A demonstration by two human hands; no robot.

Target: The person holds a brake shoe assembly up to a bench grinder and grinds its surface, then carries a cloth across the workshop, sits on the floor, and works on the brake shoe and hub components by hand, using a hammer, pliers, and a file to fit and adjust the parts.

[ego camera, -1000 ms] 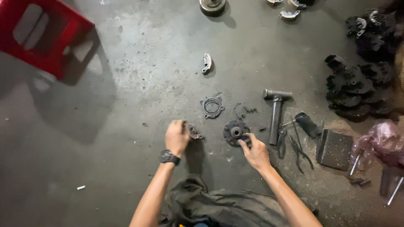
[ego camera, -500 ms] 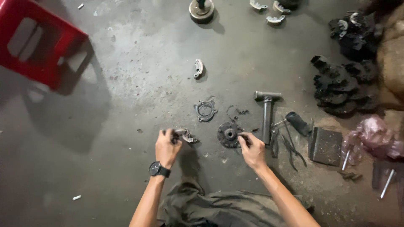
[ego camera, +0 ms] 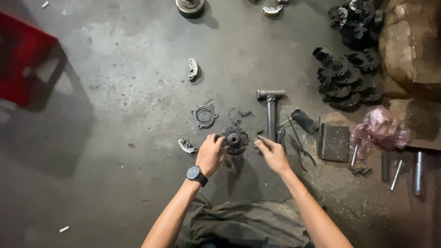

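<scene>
A dark round metal part (ego camera: 235, 138) with a hub in its middle lies on the concrete floor in front of me. My left hand (ego camera: 211, 154), with a black watch on the wrist, grips its left rim with the fingertips. My right hand (ego camera: 273, 155) hovers just right of the part, fingers stretched toward it and nothing visible in them. A small curved metal shoe (ego camera: 186, 145) lies loose on the floor left of my left hand. A ring-shaped plate (ego camera: 204, 115) rests just beyond the round part.
A steel hammer (ego camera: 271, 115), pliers (ego camera: 301, 148), a dark flat block (ego camera: 334, 142) and a pink plastic bag (ego camera: 380, 127) lie to the right. Stacks of dark parts (ego camera: 344, 78) sit at the far right. A second curved shoe (ego camera: 193, 69) lies farther off, a red stool (ego camera: 23, 69) at the left.
My left hand let go of the curved shoe and moved right onto the round part. My right hand came off that part and now sits beside it.
</scene>
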